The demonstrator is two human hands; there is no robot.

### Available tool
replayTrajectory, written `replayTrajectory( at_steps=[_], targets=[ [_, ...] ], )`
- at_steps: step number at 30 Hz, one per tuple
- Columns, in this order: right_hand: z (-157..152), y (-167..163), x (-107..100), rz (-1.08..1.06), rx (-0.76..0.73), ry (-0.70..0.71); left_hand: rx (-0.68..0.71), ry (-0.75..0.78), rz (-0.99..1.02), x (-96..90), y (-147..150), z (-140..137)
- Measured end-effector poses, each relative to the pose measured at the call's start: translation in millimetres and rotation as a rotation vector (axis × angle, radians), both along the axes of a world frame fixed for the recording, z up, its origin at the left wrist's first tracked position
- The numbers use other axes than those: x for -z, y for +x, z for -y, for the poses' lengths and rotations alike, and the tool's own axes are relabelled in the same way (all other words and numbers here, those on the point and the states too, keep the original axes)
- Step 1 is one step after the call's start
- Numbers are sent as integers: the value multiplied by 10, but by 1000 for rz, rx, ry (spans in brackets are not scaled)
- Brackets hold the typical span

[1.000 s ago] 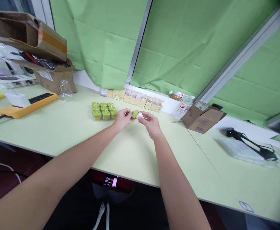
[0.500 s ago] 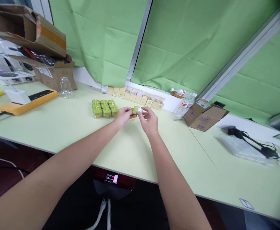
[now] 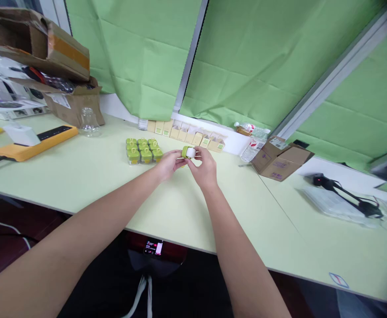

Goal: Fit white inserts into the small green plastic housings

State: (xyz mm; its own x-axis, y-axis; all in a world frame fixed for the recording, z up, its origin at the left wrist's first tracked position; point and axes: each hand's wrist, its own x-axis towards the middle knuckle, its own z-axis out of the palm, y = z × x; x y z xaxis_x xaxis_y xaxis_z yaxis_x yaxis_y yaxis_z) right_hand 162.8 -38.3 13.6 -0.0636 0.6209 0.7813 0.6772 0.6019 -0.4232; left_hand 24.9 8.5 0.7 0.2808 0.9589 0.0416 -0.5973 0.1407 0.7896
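1. The left hand [image 3: 169, 165] is holding the green side of a small green-and-white piece [image 3: 188, 152] above the table [image 3: 176, 207].
2. The right hand [image 3: 205, 167] is gripping its white side.
3. Green-lidded containers [image 3: 143, 147] are standing near the left hand.

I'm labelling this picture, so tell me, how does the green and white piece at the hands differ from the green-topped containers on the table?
The green and white piece is in the right hand, left hand close by; the green-topped containers stand on the table. The piece is tipped sideways; the containers are upright. The piece is alone; the containers sit in rows. Both have green parts.
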Motion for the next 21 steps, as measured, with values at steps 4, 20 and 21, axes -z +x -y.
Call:
replayTrajectory(
  at_steps=[4,20,21],
  targets=[
    [-10,-23,13,22,-4,89,61,-8,29,-9,-24,-10],
    [22,-48,-38,50,25,173,105,119,88,-2,-31,9],
    [21,-47,-40,49,23,175,99,116,95,-11,-28,15]
  ],
)
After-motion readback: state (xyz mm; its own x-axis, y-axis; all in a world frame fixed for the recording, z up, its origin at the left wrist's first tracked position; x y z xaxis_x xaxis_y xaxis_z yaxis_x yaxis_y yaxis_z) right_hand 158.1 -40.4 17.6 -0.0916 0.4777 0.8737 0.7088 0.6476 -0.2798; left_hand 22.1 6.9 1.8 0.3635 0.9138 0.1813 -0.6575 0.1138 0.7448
